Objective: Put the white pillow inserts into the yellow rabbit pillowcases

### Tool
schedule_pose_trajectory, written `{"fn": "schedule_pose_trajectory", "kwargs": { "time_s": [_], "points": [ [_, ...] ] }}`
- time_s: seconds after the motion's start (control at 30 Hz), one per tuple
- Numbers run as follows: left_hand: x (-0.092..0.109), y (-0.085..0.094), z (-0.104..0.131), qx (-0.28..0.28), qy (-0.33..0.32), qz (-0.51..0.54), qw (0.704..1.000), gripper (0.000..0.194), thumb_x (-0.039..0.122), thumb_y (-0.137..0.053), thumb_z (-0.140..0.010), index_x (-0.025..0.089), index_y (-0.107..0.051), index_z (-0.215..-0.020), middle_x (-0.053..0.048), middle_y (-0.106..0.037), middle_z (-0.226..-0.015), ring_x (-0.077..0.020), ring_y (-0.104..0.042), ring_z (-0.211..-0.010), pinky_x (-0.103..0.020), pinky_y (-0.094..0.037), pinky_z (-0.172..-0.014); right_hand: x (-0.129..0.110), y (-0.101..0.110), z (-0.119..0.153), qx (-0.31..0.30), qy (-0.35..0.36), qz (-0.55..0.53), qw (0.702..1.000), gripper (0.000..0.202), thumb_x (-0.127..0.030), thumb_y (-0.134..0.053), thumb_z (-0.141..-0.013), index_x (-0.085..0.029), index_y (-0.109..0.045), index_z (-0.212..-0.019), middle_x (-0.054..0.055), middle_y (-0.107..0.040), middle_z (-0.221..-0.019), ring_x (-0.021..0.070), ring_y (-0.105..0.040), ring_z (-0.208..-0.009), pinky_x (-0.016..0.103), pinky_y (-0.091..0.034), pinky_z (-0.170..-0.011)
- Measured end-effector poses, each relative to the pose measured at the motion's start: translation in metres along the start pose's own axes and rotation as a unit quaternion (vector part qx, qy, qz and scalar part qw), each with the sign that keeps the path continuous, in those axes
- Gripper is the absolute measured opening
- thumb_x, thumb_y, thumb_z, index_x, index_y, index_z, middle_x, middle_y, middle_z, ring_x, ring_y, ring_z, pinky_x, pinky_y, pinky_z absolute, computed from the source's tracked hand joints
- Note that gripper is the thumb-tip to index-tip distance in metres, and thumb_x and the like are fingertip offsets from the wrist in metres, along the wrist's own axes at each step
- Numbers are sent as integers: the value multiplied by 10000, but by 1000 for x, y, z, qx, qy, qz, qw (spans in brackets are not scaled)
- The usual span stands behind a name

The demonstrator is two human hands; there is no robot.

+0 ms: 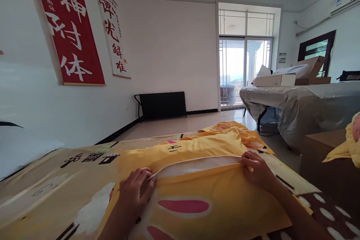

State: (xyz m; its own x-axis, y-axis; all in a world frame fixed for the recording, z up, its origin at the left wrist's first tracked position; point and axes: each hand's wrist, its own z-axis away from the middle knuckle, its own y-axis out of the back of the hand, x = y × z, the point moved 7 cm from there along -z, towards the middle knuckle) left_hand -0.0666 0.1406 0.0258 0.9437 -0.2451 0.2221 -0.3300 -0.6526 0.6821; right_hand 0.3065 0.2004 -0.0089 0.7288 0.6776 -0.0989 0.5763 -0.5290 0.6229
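Yellow pillowcase (225, 193) gapes, a white insert (197, 165) showing inside

White walls (171, 45) meet a dark baseboard (201, 111) above a pale, glossy floor (182, 121). A red scroll (80, 45) and a white scroll (112, 37) hang at left; a black panel (163, 105) leans near the corner. Daylight enters through sliding glass doors (245, 60). At right, cardboard boxes (312, 69) sit on a plastic-draped table (300, 116), with an air conditioner (346, 4) high on the wall.
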Motion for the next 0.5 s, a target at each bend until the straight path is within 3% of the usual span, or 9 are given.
{"fn": "schedule_pose_trajectory", "kwargs": {
  "time_s": [0.13,0.23,0.37,0.5],
  "points": [
    [4,14,1,3,-28,20,999,286,388,-419,-845,211,-585,-693,-46,-638,-899,-205,-569,-891,-339,-380,-819,-1,5,-2,-17,-8,-5,1000,234,-43,-430,-745,-201,-603,-742,47,-582,-790,181,-529,-782,308,-433,-720],
    [12,29,5,-4,-62,25,998,293,371,-444,-817,220,-596,-618,-62,-632,-1048,-237,-527,-1025,-356,-369,-885,-5,13,-4,-49,-17,-16,999,213,-58,-446,-752,-205,-601,-753,42,-586,-798,179,-536,-782,316,-442,-739],
    [22,43,14,-58,-66,85,993,337,376,-454,-814,223,-575,-538,-32,-560,-1277,-264,-434,-1211,-370,-359,-982,-10,25,-5,-94,-23,-36,995,200,-73,-462,-774,-210,-605,-751,40,-598,-834,176,-552,-804,318,-456,-761],
    [32,50,27,-113,-65,158,979,379,412,-423,-821,242,-571,-516,-36,-620,-1219,-259,-481,-1191,-389,-391,-1007,-10,31,-4,-102,-29,-25,994,159,-106,-529,-764,-228,-629,-747,50,-610,-1024,204,-559,-962,375,-437,-881]
  ]
}}
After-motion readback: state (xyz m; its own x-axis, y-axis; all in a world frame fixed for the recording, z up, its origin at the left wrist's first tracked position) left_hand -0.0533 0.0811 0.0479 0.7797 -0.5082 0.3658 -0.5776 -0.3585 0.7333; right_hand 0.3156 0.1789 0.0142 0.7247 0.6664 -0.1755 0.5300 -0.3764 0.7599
